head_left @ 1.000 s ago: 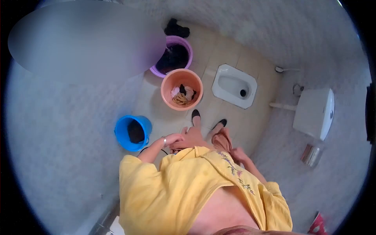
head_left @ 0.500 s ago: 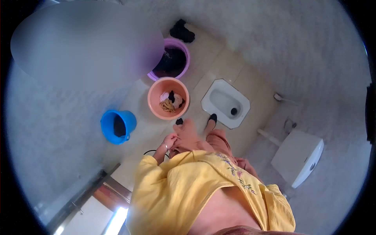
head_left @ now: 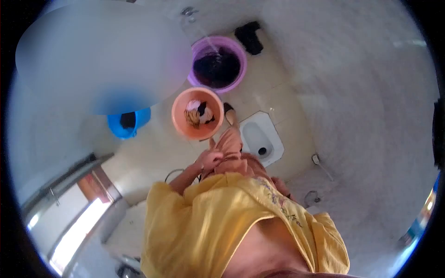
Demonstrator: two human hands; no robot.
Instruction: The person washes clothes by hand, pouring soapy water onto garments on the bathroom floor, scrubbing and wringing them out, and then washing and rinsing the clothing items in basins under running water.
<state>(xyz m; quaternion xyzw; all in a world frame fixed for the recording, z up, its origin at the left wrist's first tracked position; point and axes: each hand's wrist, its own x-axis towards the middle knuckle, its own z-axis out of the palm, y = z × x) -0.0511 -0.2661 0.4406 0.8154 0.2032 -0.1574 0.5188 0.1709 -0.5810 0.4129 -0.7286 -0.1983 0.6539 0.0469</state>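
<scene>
My left hand (head_left: 212, 158) is closed at the front of my salmon-pink trousers (head_left: 232, 143), its fingers bunching the fabric at the thigh. On the other side, my right hand (head_left: 281, 186) hangs by the trousers, partly covered by the yellow top (head_left: 208, 213); its fingers are hidden. Just ahead of my left hand stands an orange basin (head_left: 178, 123) holding several crumpled clothes (head_left: 199, 114) in pink, tan and black. Beyond it, a purple tub (head_left: 242, 58) contains dark cloth (head_left: 218, 69) in water, with a stream falling into it.
A tap (head_left: 187, 11) is on the far wall. Black cloth (head_left: 250, 38) lies on the floor beside the purple tub. A blue bucket (head_left: 141, 121) stands at left, partly blurred out. A white squat toilet (head_left: 273, 134) is set in the floor at right.
I have stepped forward, one foot now between the orange basin and the toilet. The view has shifted: tap and more of the purple tub show, and the white cistern is gone from view.
</scene>
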